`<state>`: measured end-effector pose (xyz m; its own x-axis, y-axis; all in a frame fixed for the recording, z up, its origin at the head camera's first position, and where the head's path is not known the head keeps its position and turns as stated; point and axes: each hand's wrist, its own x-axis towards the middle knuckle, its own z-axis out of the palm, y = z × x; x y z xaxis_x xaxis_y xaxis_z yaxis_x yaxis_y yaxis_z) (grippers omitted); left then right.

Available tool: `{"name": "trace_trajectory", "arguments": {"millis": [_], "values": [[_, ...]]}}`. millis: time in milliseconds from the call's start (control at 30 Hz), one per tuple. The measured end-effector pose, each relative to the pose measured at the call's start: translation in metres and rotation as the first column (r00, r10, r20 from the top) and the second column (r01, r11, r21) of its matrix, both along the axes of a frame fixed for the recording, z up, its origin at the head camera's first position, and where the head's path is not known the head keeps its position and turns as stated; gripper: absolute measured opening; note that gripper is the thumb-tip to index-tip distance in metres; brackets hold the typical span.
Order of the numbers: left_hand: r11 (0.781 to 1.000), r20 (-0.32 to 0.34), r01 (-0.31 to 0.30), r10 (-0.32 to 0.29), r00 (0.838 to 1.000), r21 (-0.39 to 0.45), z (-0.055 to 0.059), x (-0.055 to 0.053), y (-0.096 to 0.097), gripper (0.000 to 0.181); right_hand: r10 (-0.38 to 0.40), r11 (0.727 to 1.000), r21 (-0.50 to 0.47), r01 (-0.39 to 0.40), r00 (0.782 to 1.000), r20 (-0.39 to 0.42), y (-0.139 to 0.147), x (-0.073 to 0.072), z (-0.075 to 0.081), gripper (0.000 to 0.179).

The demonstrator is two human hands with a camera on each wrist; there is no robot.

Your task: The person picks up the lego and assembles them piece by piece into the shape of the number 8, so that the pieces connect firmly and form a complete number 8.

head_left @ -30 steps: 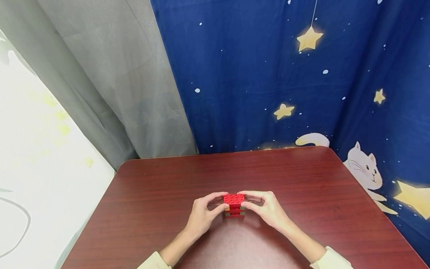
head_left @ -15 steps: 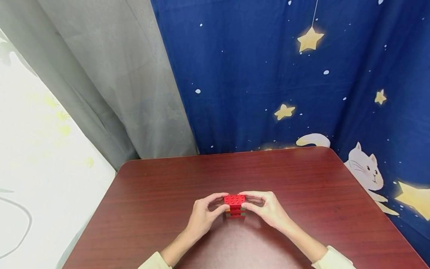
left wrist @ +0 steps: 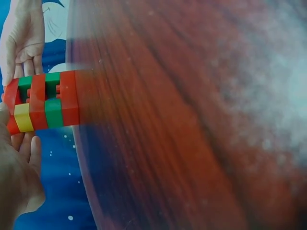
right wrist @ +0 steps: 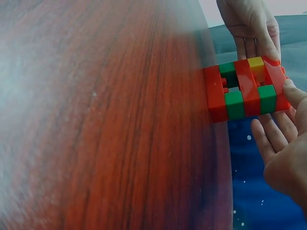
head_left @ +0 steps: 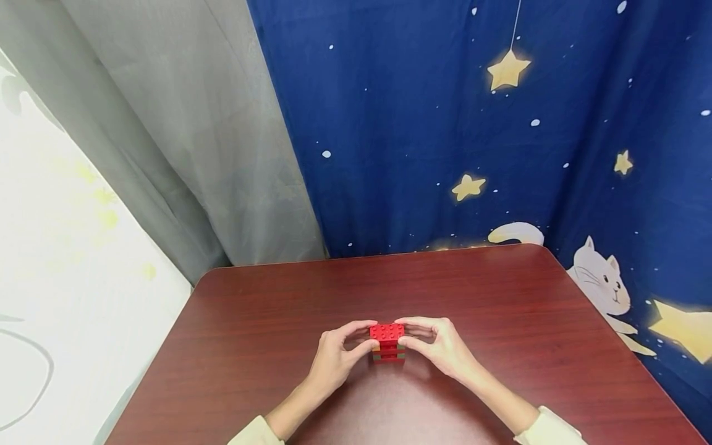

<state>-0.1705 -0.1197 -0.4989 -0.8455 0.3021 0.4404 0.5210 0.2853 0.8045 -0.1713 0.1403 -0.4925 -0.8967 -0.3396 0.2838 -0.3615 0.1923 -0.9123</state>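
A stack of toy building bricks [head_left: 387, 350] stands upright on the table. Three long red bricks alternate with small bricks at the ends, leaving gaps in the middle; the wrist views show green bricks [right wrist: 234, 105] and a yellow brick [left wrist: 23, 118] there. On top is a studded red brick [head_left: 386, 332]. My left hand [head_left: 334, 355] grips its left end, thumb on the near side and fingers at the far side. At the right end my right hand [head_left: 442, 346] holds it the same way. The lower fingers are partly hidden in the head view.
The dark red-brown wooden table [head_left: 267, 321] has rounded far corners. Behind it hang a grey curtain [head_left: 183, 123] and a blue curtain [head_left: 411, 123] with stars and a cat. White fabric [head_left: 67, 278] hangs at the left.
The head view has shifted very slightly. Both hands keep the same grip on the top red brick, and the stack stands in the same spot.
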Motion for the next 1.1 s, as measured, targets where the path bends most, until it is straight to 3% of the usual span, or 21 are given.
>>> {"name": "trace_trajectory", "arguments": {"millis": [567, 1100], "values": [[1.000, 0.011, -0.006, 0.005, 1.000, 0.030, -0.0017, 0.0008, 0.0013, 0.038, -0.003, 1.000, -0.001, 0.003, 1.000, -0.011, -0.0009, -0.0012, -0.0008, 0.038], [1.000, 0.039, -0.003, 0.004, 0.999, -0.008, -0.0008, 0.0005, 0.0000, 0.042, -0.009, 0.999, 0.032, 0.010, 0.999, -0.054, -0.0023, -0.0003, -0.0001, 0.043]]}}
